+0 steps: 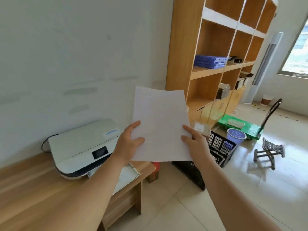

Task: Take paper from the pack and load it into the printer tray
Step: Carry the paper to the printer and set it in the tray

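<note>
I hold a thin stack of white paper (pixel 161 125) upright in front of me, above the right end of the wooden desk (pixel 41 194). My left hand (pixel 128 144) grips its lower left edge and my right hand (pixel 195 140) grips its lower right edge. The white printer (pixel 80 145) with a small dark screen sits on the desk against the wall, to the left of the paper. Its pulled-out tray (pixel 128 175) juts from the front, partly hidden by my left forearm. No paper pack is in view.
A tall wooden shelf unit (pixel 215 52) stands behind the paper. On the tiled floor to the right are black plastic crates (pixel 218 147), a purple basket (pixel 235 135), a green hand cart (pixel 241 125) and a small folding stool (pixel 268 152). A red box (pixel 155 170) sits beside the desk.
</note>
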Demonstrator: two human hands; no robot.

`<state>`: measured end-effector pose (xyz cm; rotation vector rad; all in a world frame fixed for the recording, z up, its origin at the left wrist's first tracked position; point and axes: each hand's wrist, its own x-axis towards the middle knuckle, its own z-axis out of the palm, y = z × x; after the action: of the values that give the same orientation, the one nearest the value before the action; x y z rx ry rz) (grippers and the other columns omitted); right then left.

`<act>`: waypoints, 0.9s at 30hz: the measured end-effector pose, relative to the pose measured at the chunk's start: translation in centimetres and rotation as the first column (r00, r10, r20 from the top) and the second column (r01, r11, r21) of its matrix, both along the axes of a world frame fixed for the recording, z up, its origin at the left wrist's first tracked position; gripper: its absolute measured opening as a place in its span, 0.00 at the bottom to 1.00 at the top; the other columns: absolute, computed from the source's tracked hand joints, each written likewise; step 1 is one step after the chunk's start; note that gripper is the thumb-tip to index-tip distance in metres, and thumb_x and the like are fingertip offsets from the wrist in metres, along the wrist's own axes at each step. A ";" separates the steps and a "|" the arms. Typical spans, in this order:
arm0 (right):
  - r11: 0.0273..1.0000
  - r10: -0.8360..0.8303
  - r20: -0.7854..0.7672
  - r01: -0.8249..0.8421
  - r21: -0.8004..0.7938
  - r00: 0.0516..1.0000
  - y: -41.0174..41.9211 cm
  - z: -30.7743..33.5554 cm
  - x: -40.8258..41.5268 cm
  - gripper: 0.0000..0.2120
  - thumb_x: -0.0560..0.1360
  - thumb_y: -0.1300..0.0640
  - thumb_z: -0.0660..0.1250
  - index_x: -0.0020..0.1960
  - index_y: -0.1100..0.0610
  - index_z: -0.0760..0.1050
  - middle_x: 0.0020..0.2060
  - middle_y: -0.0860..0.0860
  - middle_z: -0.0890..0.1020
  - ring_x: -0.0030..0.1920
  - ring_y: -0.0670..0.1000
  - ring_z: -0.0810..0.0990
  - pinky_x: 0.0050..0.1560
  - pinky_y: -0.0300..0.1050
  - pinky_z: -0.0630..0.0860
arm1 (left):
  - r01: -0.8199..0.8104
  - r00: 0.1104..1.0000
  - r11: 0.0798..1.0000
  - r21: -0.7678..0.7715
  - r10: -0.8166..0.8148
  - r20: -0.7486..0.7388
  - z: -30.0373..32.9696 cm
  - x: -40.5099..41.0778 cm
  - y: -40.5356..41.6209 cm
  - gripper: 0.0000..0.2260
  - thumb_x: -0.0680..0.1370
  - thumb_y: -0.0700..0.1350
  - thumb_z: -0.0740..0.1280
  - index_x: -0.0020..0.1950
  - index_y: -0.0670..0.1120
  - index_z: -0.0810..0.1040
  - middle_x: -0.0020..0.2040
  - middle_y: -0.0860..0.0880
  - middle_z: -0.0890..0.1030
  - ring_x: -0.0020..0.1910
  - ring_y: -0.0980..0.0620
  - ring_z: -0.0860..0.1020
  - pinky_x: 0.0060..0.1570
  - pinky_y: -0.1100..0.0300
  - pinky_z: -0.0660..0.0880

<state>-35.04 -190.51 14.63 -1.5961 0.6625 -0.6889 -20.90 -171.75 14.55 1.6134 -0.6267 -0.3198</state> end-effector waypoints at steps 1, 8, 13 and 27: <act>0.999 0.041 -0.010 -0.041 0.000 0.999 -0.3 -0.2 1.3 0.19 0.78 0.60 0.65 0.66 0.45 0.73 0.60 0.49 0.76 0.56 0.55 0.78 0.59 0.58 0.77 | -0.048 0.999 0.999 0.005 0.048 -0.005 -0.2 0.4 0.4 0.25 0.75 0.38 0.67 0.67 0.60 0.70 0.62 0.53 0.75 0.54 0.57 0.76 0.46 0.63 0.74; 0.952 0.305 -0.135 -0.298 0.065 0.943 1.6 -1.4 10.8 0.16 0.79 0.57 0.63 0.65 0.45 0.73 0.55 0.47 0.74 0.50 0.52 0.77 0.41 0.42 0.77 | -0.316 0.947 0.947 0.064 0.319 -0.046 -2.3 4.1 5.0 0.26 0.70 0.44 0.69 0.57 0.73 0.71 0.67 0.55 0.73 0.63 0.51 0.74 0.62 0.48 0.73; 0.895 0.445 -0.179 -0.437 0.085 0.877 3.5 -2.2 16.8 0.17 0.79 0.58 0.63 0.65 0.44 0.74 0.54 0.47 0.77 0.50 0.54 0.79 0.52 0.52 0.80 | -0.461 0.878 0.883 0.090 0.469 -0.097 -4.0 7.6 8.0 0.26 0.73 0.40 0.68 0.65 0.65 0.70 0.69 0.55 0.72 0.64 0.51 0.73 0.65 0.50 0.71; 0.777 0.628 -0.288 -0.607 0.169 0.723 3.4 -7.3 27.5 0.19 0.75 0.62 0.65 0.62 0.46 0.77 0.58 0.50 0.78 0.54 0.55 0.79 0.59 0.52 0.77 | -0.617 0.728 0.764 0.188 0.645 -0.231 -9.6 12.6 9.0 0.25 0.74 0.40 0.67 0.67 0.61 0.71 0.64 0.54 0.74 0.58 0.52 0.76 0.58 0.54 0.74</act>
<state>-7.52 -187.08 7.33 -1.7514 0.3321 0.1078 -8.27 -162.79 4.90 1.7320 0.1889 -0.0622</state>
